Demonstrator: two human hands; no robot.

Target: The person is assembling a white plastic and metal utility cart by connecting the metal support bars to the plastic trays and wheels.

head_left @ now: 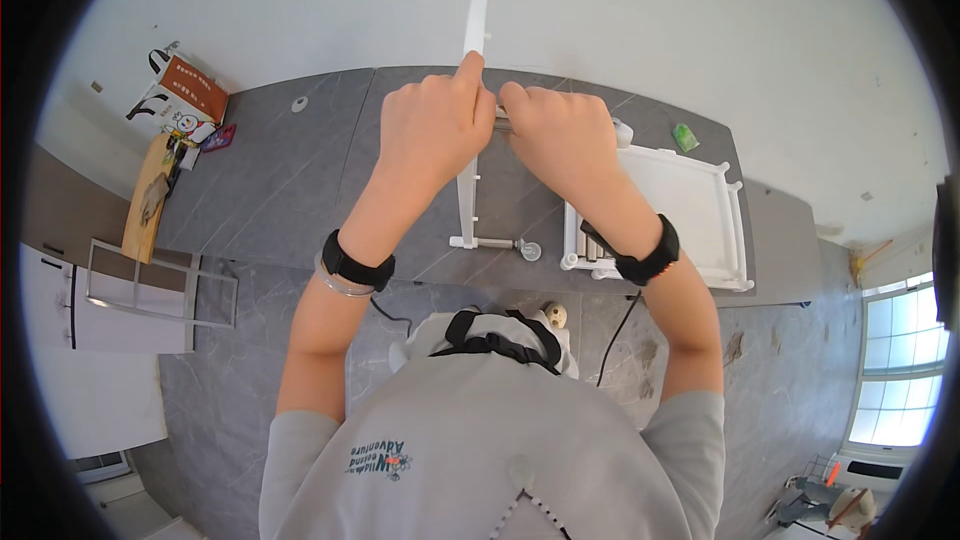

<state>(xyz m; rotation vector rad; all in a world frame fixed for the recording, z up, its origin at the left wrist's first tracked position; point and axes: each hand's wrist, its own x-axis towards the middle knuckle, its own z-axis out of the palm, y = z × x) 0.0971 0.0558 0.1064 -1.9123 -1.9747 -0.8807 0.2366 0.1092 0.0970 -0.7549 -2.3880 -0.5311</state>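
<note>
My left hand (435, 125) is closed around the middle of a long white plastic side frame (477, 20) with a short crossbar at its far end. The frame stands up from the table, its near end at the table's front part. There a metal tube (497, 243) sticks out to the right, ending in a clear caster-like piece (529, 251). Close beside it, my right hand (565, 135) grips another metal tube (503, 123), mostly hidden by the fingers. A white end piece (622, 133) shows past that hand. Where tube and frame meet is covered by my hands.
A white tray-like shelf (680, 205) with corner posts lies on the grey table (270, 170) at right, several metal tubes in it. A green packet (686, 137) lies behind. A printed bag (185, 95), a phone (219, 137) and a wooden stool (150, 195) are at left.
</note>
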